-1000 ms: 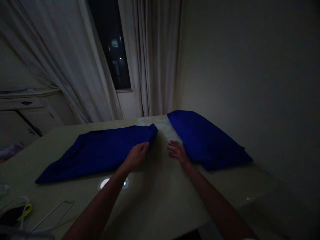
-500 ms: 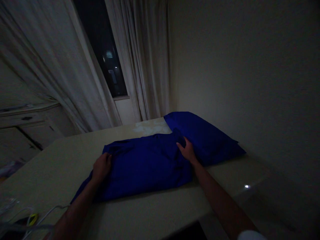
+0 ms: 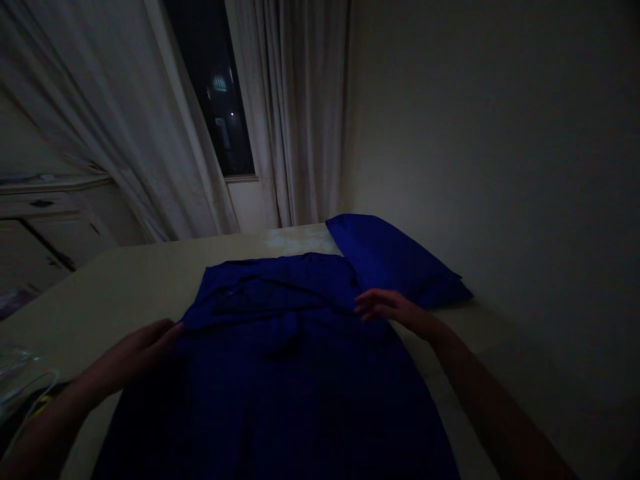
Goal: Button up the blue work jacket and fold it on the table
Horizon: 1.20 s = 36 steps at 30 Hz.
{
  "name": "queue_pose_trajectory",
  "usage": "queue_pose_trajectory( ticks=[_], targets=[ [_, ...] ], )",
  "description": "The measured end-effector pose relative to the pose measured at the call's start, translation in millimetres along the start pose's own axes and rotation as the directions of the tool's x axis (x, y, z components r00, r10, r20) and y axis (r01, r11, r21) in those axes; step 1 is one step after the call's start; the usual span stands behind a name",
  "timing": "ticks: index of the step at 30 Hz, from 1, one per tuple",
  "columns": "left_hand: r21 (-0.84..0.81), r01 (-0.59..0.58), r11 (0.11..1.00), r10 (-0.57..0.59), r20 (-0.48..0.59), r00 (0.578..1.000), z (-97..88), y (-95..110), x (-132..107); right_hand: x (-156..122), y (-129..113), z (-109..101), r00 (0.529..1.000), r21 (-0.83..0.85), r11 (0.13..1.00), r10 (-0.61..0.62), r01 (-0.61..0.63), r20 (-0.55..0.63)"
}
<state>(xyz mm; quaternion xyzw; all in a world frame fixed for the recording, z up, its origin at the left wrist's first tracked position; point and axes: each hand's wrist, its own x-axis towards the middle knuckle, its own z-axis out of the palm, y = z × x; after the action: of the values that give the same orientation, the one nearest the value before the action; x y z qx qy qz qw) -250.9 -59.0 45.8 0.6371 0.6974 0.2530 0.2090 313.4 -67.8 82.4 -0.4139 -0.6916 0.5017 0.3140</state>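
Note:
A large dark blue cloth (image 3: 280, 373) lies over the table and runs toward me past the bottom of the view, with loose folds across its far part. My left hand (image 3: 150, 340) is closed at the cloth's left edge, the fingertips pinching it. Over the right edge hovers my right hand (image 3: 387, 307), its fingers slightly apart and nothing gripped; whether they brush the cloth I cannot tell. Just behind that hand rests a second blue cloth piece (image 3: 395, 260), flat and pillow-shaped, with pointed corners. Darkness hides the cloth's near part.
The pale table (image 3: 145, 280) stretches left and back toward the curtains (image 3: 295, 120) and window. Clear plastic (image 3: 17, 360) and a white cable (image 3: 37, 387) lie by my left forearm. A wall (image 3: 475, 133) borders the right side; a cabinet (image 3: 45, 213) stands far left.
The cloth was a folded rectangle and is now opened out toward me, covering the table's front. My left hand moved left and nearer; my right hand let go and lifted slightly.

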Motion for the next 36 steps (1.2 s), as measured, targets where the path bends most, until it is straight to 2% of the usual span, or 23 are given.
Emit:
queue_pose_trajectory(
  ticks=[2, 4, 7, 9, 11, 16, 22, 25, 28, 31, 33, 35, 36],
  targets=[
    [0.105, -0.14, 0.985, 0.135, 0.051, 0.99, 10.4, 15.8, 13.5, 29.2, -10.6, 37.4, 1.0, -0.288, 0.958, -0.004, 0.001, -0.01],
    [0.249, -0.235, 0.94, 0.215, 0.106, 0.971, 33.1, 33.3, 24.4, 55.1, -13.4, 79.6, 0.999, -0.531, 0.846, 0.044, -0.036, 0.001],
    [0.45, -0.153, 0.88, 0.068, 0.198, 0.978, 75.2, 50.0, 34.2, 86.8, -7.0, 129.5, 0.976, -0.738, 0.657, 0.216, -0.152, -0.008],
    [0.516, -0.096, 0.851, -0.018, 0.212, 0.977, 95.8, 53.0, 40.9, 107.6, 1.8, 142.5, 0.966, -0.811, 0.561, 0.256, -0.167, -0.022],
    [0.529, -0.093, 0.844, -0.024, 0.211, 0.977, 106.5, 52.3, 51.6, 130.6, 13.0, 138.3, 0.975, -0.851, 0.509, 0.224, -0.131, -0.017],
    [0.501, -0.123, 0.857, 0.047, 0.163, 0.985, 113.0, 52.6, 95.5, 193.5, 40.3, 98.1, 0.992, -0.883, 0.465, 0.128, -0.063, -0.004],
    [0.471, -0.072, 0.879, 0.038, 0.081, 0.996, 124.0, 63.2, 149.1, 262.4, 61.0, 68.7, 0.995, -0.915, 0.4, 0.103, -0.049, -0.008],
    [0.438, -0.047, 0.898, 0.043, 0.018, 0.999, 127.3, 66.8, 161.5, 292.5, 57.4, 56.8, 0.995, -0.922, 0.383, 0.092, -0.056, -0.022],
    [0.426, -0.05, 0.903, 0.083, -0.057, 0.995, 129.2, 67.6, 163.8, 325.8, 35.1, 48.8, 0.985, -0.931, 0.354, 0.17, -0.089, -0.03],
    [0.434, -0.058, 0.899, 0.116, -0.108, 0.987, 131.5, 66.3, 162.5, 358.3, 5.5, 58.2, 0.972, -0.937, 0.322, 0.226, -0.133, -0.061],
    [0.44, -0.063, 0.896, 0.137, -0.138, 0.981, 133.0, 65.5, 161.6, 372.9, -6.9, 79.5, 0.988, -0.936, 0.319, 0.09, -0.151, -0.129],
    [0.446, -0.07, 0.892, 0.167, -0.18, 0.969, 133.8, 65.4, 160.5, 379.4, -8.3, 109.9, 0.98, -0.933, 0.342, -0.115, -0.112, -0.161],
    [0.447, -0.073, 0.891, 0.183, -0.208, 0.961, 133.9, 65.7, 159.7, 380.2, -5.4, 126.0, 0.973, -0.928, 0.364, -0.176, -0.077, -0.15]
  ],
)
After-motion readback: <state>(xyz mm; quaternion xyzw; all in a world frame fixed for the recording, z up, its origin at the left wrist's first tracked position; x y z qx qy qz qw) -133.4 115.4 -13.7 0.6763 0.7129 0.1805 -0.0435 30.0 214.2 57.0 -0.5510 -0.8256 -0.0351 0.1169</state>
